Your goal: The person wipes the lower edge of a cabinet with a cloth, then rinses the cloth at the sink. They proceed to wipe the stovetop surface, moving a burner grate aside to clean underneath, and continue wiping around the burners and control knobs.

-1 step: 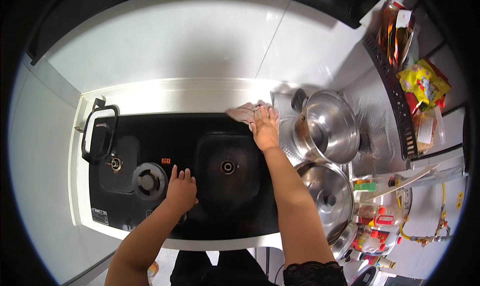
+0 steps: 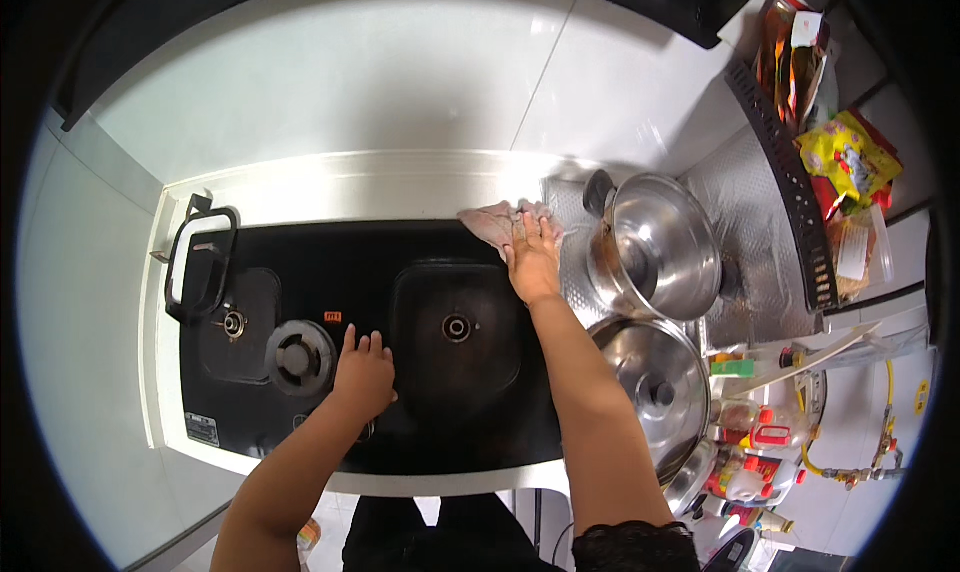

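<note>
My right hand [image 2: 533,259] is pressed onto a crumpled pale pink cloth [image 2: 490,224] at the back right corner of the black gas stove [image 2: 330,262]. The cloth bunches beneath its fingers and sticks out to the left, over the stove's back edge and the white counter. My left hand [image 2: 364,374] rests at the stove's front middle with its fingers apart and holds nothing. Just left of it lies a round dark burner part [image 2: 301,358]. The right burner [image 2: 457,327] is uncovered between my arms.
A black pan support [image 2: 203,265] leans at the stove's left end, near the left burner [image 2: 233,323]. Right of my right arm stand a steel pot [image 2: 660,247] and a lidded pan [image 2: 655,392]. Beyond them are a black rack [image 2: 785,172] with food packets and several bottles [image 2: 745,482].
The cloth under my right hand looks slightly shifted and is less blurred. My left hand stays in place. The whole view has moved a little.
</note>
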Available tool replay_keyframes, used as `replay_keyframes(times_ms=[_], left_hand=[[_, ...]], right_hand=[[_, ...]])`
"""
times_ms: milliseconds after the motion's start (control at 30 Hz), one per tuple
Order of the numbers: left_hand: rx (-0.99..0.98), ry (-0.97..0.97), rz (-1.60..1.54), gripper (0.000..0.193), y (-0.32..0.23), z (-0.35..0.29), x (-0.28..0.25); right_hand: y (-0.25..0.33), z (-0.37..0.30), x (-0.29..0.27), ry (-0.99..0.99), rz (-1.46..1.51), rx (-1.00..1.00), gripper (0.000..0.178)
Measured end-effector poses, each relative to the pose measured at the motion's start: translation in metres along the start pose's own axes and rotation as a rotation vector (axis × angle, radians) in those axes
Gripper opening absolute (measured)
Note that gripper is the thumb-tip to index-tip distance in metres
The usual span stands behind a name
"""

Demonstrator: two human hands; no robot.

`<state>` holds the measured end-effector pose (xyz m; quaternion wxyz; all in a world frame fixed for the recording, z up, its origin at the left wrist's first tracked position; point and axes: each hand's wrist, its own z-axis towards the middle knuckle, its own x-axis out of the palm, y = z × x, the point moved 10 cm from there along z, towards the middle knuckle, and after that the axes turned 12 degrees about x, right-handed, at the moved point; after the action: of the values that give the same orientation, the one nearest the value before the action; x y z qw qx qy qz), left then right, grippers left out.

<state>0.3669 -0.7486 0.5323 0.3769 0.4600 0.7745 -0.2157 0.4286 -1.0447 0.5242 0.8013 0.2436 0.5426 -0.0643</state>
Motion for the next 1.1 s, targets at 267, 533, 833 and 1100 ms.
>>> replay_keyframes(times_ms=[267,533,833,1100], left_hand=[[0.009,-0.146,0.019,0.074,0.002,-0.002,0.000],[0.032,-0.052,0.049,0.081,-0.004,-0.001,-0.012],[0.064,-0.177,0.010,0.074,-0.003,-0.006,-0.009],[0.062,-0.063,0.054,0.080,-0.003,-0.002,-0.007]], right_hand=[[0.008,-0.128,-0.041,0.034,-0.031,0.170,0.045],[0.027,-0.231,-0.081,-0.077,0.039,0.273,0.032],[0.052,-0.356,-0.114,0.096,-0.007,0.234,0.046],[0.024,-0.189,-0.074,-0.171,-0.142,0.467,0.045]])
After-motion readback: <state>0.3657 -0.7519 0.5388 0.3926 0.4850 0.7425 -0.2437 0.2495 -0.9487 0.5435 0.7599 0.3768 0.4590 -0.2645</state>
